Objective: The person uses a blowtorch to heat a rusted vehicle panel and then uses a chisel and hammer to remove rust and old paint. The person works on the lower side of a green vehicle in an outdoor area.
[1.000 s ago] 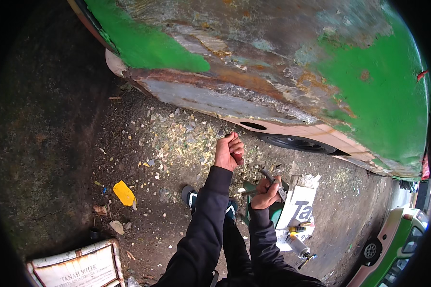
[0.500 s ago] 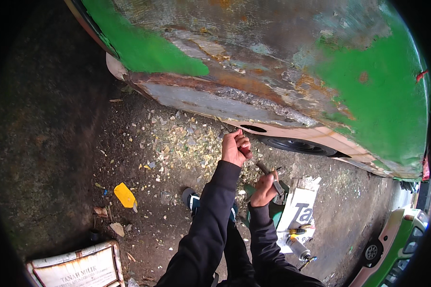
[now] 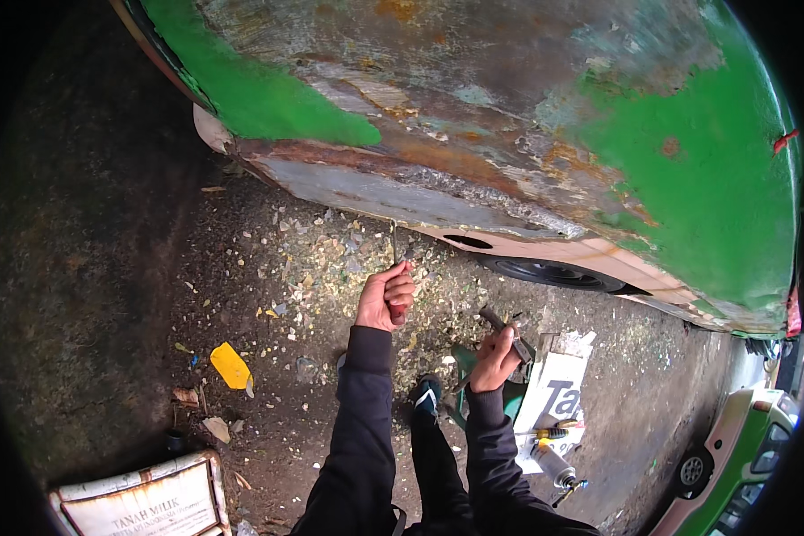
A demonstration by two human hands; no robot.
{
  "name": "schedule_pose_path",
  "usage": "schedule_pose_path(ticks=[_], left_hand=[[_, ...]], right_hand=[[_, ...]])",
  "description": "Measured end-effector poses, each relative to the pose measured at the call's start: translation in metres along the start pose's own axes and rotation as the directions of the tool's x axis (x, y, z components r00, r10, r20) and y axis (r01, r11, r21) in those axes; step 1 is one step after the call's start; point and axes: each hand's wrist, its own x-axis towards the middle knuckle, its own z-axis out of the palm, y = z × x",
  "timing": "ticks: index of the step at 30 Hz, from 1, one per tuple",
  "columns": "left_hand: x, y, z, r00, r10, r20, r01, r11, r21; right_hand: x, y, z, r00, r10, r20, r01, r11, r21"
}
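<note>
My left hand (image 3: pixel 381 300) is closed round a screwdriver with a red handle (image 3: pixel 397 313), its thin shaft (image 3: pixel 394 243) pointing up at the bottom edge of a grey, scraped panel (image 3: pixel 366 188) on a vehicle body. Lower and to the right, my right hand (image 3: pixel 493 362) grips a dark metal hammer (image 3: pixel 497 323). Above both hands the body is patchy green paint (image 3: pixel 706 179), bare metal and rust. A dark wheel (image 3: pixel 549 275) sits under a pink lower strip (image 3: pixel 509 243).
Pale chips litter the ground (image 3: pixel 277 250). Beside my right arm are a green stool (image 3: pixel 464 357), printed card (image 3: pixel 554 366), spray can (image 3: pixel 554 464) and yellow-black tool (image 3: pixel 552 433). A yellow scrap (image 3: pixel 230 364) and rusty white sign (image 3: pixel 134 500) lie left; another green-pink vehicle (image 3: pixel 724 482) is right.
My left hand has gone left and a little down with the screwdriver, after first moving right. The hammer in my right hand has shifted only slightly. More of a shoe shows between my arms.
</note>
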Motion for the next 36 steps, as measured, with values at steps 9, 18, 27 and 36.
schedule_pose_path(ticks=[9, 18, 27, 36], left_hand=[[-0.018, -0.001, 0.001, 0.992, 0.112, -0.062, -0.109, 0.993, 0.053], [0.011, -0.013, 0.012, 0.997, 0.056, 0.056, -0.05, 0.993, -0.103], [0.02, -0.015, 0.032, 0.997, 0.03, 0.077, -0.01, 0.97, -0.244], [0.025, -0.007, 0.049, 0.987, 0.016, 0.16, 0.055, 0.902, -0.428]], right_hand=[[-0.006, 0.013, -0.005, 0.999, 0.014, 0.041, -0.011, 0.998, -0.062], [-0.012, -0.009, 0.009, 0.997, 0.015, 0.074, -0.008, 0.996, -0.091], [-0.024, -0.036, 0.023, 0.931, -0.277, 0.238, 0.35, 0.865, -0.361], [-0.008, -0.037, 0.058, 0.846, -0.23, 0.48, 0.481, 0.717, -0.504]])
